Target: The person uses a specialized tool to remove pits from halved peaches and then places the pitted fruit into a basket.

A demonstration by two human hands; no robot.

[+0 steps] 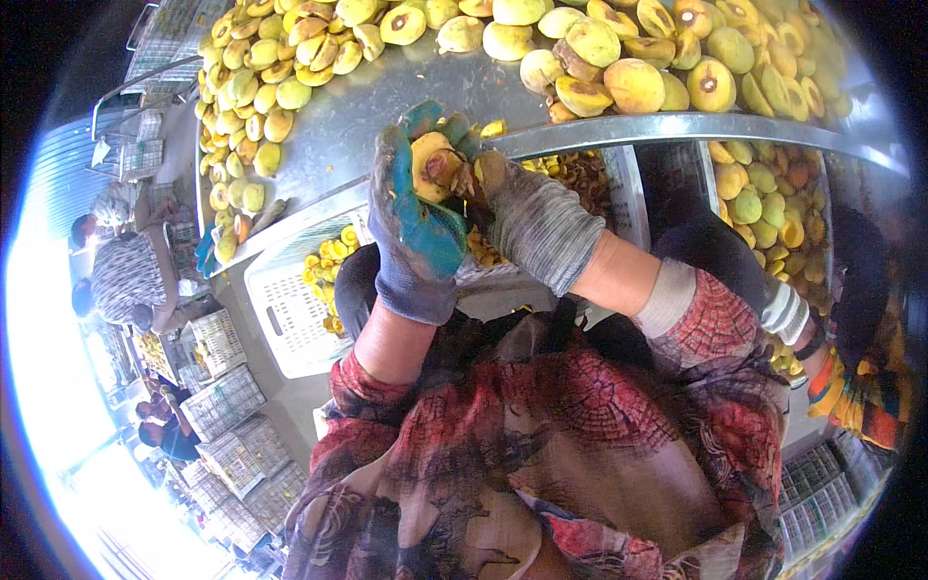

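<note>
My left hand point(417, 210), in a blue-coated knit glove, cups a halved yellow stone fruit point(429, 170), which looks like a peach. Its cut face, with a reddish-brown centre, is turned up. My right hand point(540, 210), in a grey knit glove, meets the fruit from the right with its thumb and fingers bent. Something dark lies between the two hands, but I cannot make out whether it is a tool or a scrap. Both hands are at the near edge of a metal table point(406, 80), above a bin of yellow pieces and brown scraps point(573, 170).
Many fruit halves point(594, 43) are heaped along the table's far side. A raised metal rim point(652, 125) edges it. A white plastic crate point(283, 333) with yellow pieces stands lower left. More fruit point(768, 196) fills a container at right, near another person's arm point(808, 337). Crates point(225, 406) are stacked left.
</note>
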